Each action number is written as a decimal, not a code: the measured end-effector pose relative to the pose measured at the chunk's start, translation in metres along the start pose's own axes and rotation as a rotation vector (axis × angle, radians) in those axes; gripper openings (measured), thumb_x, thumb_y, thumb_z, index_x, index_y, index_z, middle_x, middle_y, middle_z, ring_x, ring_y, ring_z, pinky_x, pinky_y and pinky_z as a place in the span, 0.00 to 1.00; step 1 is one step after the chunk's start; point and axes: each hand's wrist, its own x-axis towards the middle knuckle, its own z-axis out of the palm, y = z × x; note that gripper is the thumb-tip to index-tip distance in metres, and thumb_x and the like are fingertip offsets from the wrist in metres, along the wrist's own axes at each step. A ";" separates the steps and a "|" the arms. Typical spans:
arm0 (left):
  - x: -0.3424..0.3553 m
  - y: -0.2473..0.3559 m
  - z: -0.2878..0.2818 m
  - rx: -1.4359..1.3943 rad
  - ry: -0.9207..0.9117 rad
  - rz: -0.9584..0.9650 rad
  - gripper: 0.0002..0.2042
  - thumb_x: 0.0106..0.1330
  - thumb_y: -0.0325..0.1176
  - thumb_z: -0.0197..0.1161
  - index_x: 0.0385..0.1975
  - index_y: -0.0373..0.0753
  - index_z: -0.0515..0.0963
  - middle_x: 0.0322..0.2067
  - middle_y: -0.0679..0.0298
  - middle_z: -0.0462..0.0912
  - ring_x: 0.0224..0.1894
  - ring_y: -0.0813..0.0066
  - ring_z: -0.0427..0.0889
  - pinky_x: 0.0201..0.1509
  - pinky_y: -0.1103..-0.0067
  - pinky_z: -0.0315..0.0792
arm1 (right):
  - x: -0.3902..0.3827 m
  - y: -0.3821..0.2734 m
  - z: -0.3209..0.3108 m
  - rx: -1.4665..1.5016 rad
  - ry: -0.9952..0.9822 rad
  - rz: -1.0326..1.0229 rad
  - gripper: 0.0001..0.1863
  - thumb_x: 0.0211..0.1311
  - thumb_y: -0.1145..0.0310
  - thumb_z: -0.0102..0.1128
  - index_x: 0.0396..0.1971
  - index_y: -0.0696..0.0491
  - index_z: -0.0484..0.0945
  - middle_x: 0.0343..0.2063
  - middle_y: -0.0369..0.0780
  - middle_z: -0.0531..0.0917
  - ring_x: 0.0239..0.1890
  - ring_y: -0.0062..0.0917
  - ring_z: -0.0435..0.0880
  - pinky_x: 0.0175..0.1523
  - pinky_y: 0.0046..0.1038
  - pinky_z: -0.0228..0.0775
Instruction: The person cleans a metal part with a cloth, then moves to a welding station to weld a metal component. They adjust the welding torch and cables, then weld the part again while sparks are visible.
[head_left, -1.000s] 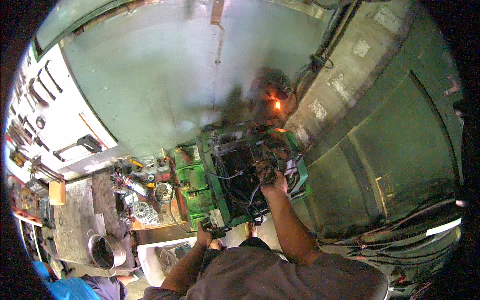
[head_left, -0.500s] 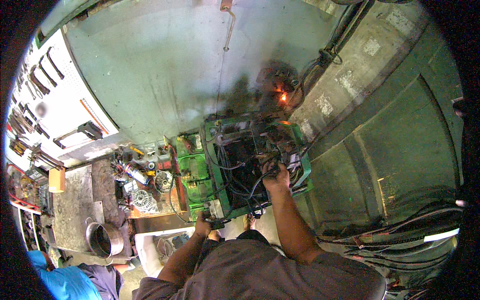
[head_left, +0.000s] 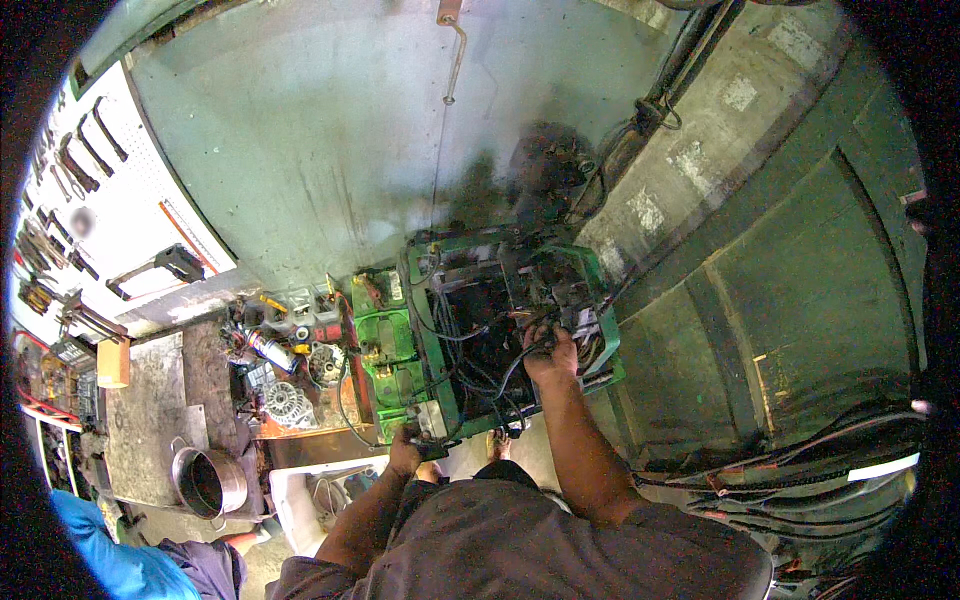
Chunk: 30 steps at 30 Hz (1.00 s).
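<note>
In front of me stands an opened green-framed machine (head_left: 448,385) with a dark interior full of wires. My right hand (head_left: 553,358) reaches over its right half, fingers closed around a black cable (head_left: 512,369) that loops through the middle. Low at the machine's near left corner, my left hand (head_left: 404,455) is closed at a dark piece (head_left: 434,451); its kind does not show. Just beyond that hand is a small pale grey box (head_left: 432,420). More thin black leads run between the two hands and over the frame.
Left of the machine are a green compartmented tray (head_left: 388,334), a round slotted metal part (head_left: 287,402) and a spray can (head_left: 270,349). A metal pot (head_left: 222,484) stands further left, near a co-worker in a blue top (head_left: 120,555). Thick cables (head_left: 800,490) hang at right.
The bright orange glow behind the machine's far right corner is gone. My two hands stay nearly where they were. At lower left the co-worker has shifted slightly.
</note>
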 end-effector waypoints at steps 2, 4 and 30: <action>0.007 -0.003 -0.008 0.009 -0.092 0.036 0.20 0.58 0.08 0.50 0.50 0.34 0.67 0.42 0.54 0.77 0.45 0.56 0.81 0.52 0.48 0.83 | 0.001 0.000 -0.001 -0.016 0.063 -0.020 0.06 0.67 0.72 0.57 0.42 0.51 0.78 0.33 0.37 0.85 0.29 0.27 0.83 0.47 0.39 0.81; 0.011 -0.004 -0.015 0.001 -0.106 0.032 0.21 0.58 0.08 0.50 0.50 0.34 0.67 0.42 0.54 0.77 0.45 0.56 0.81 0.52 0.48 0.83 | 0.003 0.001 -0.003 -0.004 0.039 -0.024 0.06 0.67 0.71 0.57 0.43 0.51 0.78 0.33 0.37 0.85 0.29 0.27 0.83 0.47 0.38 0.81; -0.029 0.014 0.024 0.861 -0.033 0.268 0.27 0.68 0.17 0.56 0.68 0.35 0.69 0.56 0.58 0.81 0.55 0.69 0.80 0.60 0.72 0.76 | -0.063 -0.006 -0.067 -0.841 0.067 -0.175 0.18 0.66 0.61 0.66 0.51 0.53 0.78 0.43 0.39 0.84 0.42 0.32 0.83 0.46 0.37 0.79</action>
